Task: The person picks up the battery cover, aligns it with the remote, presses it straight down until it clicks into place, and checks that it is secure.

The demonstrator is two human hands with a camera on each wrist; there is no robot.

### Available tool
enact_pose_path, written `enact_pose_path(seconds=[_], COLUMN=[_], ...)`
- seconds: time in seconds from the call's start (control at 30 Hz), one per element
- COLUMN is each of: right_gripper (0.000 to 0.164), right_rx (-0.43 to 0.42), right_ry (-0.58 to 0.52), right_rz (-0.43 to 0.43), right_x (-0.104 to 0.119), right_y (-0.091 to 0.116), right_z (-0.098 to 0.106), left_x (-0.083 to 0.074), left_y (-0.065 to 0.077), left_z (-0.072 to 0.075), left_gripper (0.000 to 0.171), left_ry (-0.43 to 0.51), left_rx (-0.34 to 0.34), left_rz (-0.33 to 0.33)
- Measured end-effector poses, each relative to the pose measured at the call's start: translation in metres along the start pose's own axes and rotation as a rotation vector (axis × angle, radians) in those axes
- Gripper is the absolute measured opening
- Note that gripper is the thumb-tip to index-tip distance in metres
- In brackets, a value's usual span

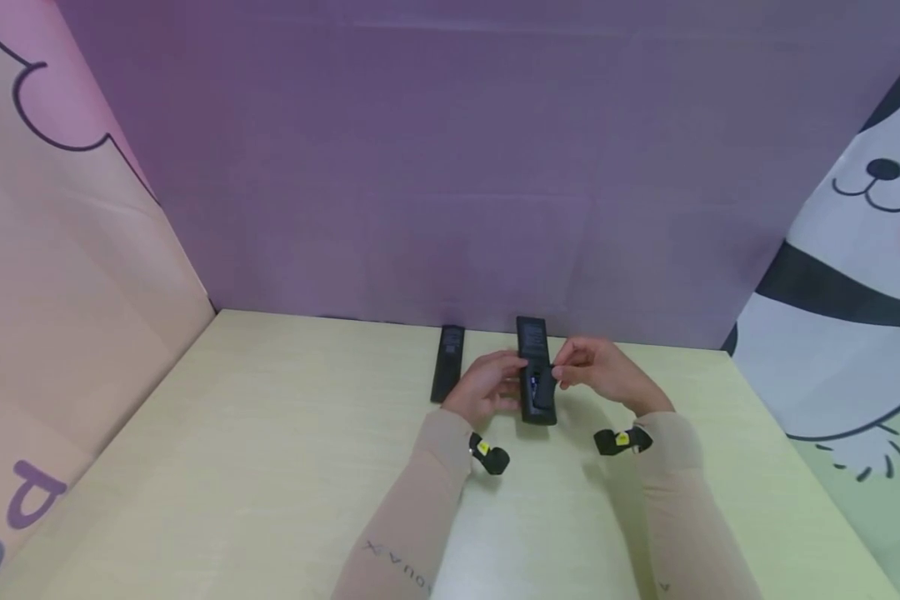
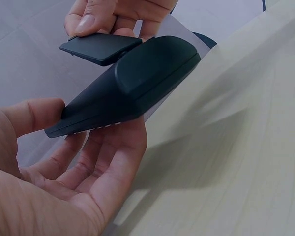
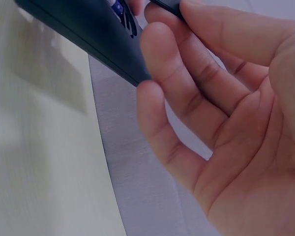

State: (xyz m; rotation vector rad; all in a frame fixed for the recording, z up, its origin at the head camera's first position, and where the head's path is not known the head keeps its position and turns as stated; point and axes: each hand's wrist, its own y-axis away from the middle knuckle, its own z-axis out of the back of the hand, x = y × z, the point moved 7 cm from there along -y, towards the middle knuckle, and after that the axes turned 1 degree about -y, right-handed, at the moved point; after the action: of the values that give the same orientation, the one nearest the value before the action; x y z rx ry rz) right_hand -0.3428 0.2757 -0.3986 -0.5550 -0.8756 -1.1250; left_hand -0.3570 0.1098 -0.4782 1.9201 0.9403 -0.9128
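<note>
Raised a little above the table, a black remote control [image 1: 532, 337] is gripped by my left hand [image 1: 486, 390], thumb on one side and fingers underneath in the left wrist view. Its back faces up, with the battery compartment uncovered. A blue-wrapped battery [image 3: 117, 8] shows inside in the right wrist view. My right hand [image 1: 606, 372] pinches the black battery cover [image 2: 101, 48] between thumb and fingers. The cover is tilted beside and over the compartment, close to the remote's body. Whether a second battery lies inside is hidden.
Another black remote control [image 1: 447, 364] lies on the pale wooden table [image 1: 292, 433], just left of my left hand. A purple-grey panel [image 1: 450, 167] stands along the table's back edge. Printed panels flank both sides.
</note>
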Motion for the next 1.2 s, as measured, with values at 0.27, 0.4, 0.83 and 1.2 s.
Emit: enact_pose_path(seconds=[0.27, 0.4, 0.83, 1.2], right_gripper=[0.014, 0.014, 0.012, 0.011], right_rx=[0.01, 0.02, 0.018, 0.006], right_ry=[0.008, 0.002, 0.017, 0.045], right_rz=[0.012, 0.009, -0.009, 0.021], right_x=[0.0023, 0.0043, 0.0012, 0.0023], right_y=[-0.0004, 0.0003, -0.0031, -0.0048], right_z=[-0.003, -0.0045, -0.0068, -0.0098], left_x=[-0.0005, -0.0002, -0.0016, -0.0014], left_y=[0.0008, 0.0008, 0.0006, -0.0032], left_z=[-0.002, -0.0025, -0.0049, -0.0054], left_gripper=[0.043, 0.041, 0.034, 0.034], left_ry=[-0.009, -0.006, -0.006, -0.019], left_rx=[0.011, 0.01, 0.031, 0.041], left_rz=[-0.016, -0.015, -0.023, -0.037])
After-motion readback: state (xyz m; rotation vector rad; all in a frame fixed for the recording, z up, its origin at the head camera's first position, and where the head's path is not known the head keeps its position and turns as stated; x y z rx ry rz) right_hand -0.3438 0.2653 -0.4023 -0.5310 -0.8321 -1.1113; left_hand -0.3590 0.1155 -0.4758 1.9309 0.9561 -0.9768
